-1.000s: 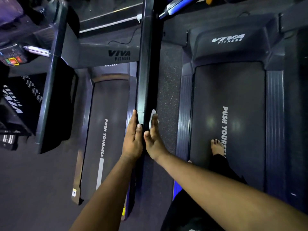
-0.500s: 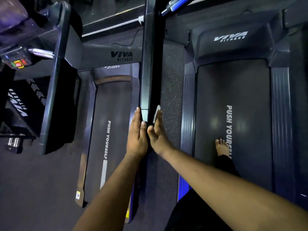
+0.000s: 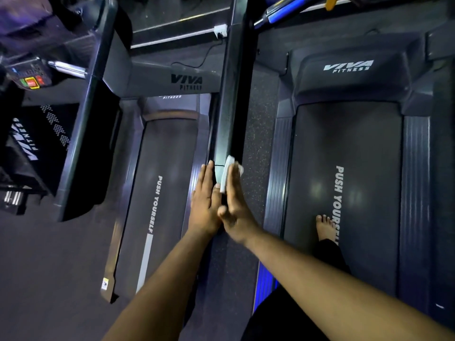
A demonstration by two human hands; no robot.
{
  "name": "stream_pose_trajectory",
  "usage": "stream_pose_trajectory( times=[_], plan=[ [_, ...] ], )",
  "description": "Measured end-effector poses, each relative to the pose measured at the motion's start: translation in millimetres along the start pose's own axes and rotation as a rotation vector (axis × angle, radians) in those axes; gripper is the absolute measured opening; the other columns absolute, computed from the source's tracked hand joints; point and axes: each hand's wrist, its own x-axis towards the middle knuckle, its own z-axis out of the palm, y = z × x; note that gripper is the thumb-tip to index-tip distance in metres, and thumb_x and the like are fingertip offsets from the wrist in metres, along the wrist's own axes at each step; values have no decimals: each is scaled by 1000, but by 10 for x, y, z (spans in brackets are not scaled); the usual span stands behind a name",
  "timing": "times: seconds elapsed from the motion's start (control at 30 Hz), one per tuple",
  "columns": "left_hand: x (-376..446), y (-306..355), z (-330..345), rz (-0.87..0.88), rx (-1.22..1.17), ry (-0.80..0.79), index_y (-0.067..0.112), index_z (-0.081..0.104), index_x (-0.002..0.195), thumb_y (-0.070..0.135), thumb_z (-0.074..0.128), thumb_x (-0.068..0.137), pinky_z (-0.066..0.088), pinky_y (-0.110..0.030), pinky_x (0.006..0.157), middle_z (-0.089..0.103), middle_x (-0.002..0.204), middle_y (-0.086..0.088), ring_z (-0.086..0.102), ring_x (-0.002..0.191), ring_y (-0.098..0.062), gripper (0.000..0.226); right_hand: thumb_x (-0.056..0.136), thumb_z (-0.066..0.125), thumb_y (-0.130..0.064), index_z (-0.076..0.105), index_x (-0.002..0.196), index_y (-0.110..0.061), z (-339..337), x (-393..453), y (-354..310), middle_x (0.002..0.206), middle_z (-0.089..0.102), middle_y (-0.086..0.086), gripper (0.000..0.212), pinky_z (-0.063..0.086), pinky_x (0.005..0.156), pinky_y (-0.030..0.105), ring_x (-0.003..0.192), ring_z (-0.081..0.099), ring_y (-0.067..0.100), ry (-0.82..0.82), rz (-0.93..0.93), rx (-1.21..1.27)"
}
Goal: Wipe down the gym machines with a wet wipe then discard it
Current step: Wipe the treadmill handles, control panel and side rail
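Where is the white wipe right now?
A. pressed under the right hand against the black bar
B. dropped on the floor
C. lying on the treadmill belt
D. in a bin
A: the white wipe sits between the flat fingers of the right hand and the black bar, while the left hand lies flat on the bar's other side.

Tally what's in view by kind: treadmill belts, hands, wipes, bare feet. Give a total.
Treadmill belts: 2, left belt and right belt
Hands: 2, left hand and right hand, both flat against the upright post
Wipes: 1, white wipe under the right hand
Bare feet: 1, foot on the right belt
Total: 6
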Motion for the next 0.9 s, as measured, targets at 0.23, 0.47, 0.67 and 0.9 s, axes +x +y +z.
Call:
stream_pose_trajectory(
  times=[0.23, 0.47, 0.67, 0.9],
  plan=[
    [360, 279, -52, -11, 23, 21, 28, 33, 156, 35, 38, 95, 9, -56, 124, 11, 165, 18, 5, 130, 35, 61, 79, 11, -92, -3, 157, -11, -168, 403, -8, 166, -19, 12, 114, -4, 125, 57, 154, -21, 24, 29, -13, 1],
    [698, 435, 6, 11, 146, -36, 37, 16, 161, 33, 32, 98, 6, -59, 123, 4, 170, 15, -3, 132, 30, 65, 75, 16, -94, -10, 159, -13, -185, 107, 24, 167, -22, 5, 120, 0, 127, 47, 155, -18, 20, -79, 44, 137],
    [988, 490, 7, 24, 120, -34, 38, 14, 161, 35, 30, 98, 7, -59, 124, 6, 170, 15, 2, 141, 19, 66, 76, 12, -93, -10, 156, -21, -232, 425, 34, 163, -26, -5, 110, -8, 126, 50, 152, -27, 15, 3, 52, 96],
    [1195, 575, 24, 5, 180, -10, 42, 10, 161, 39, 27, 107, 6, -60, 124, 5, 170, 18, 10, 154, -2, 56, 75, 15, -95, -13, 159, -15, -307, 474, 10, 166, -25, -3, 119, -7, 127, 45, 153, -22, 13, -1, 109, 180]
  ],
)
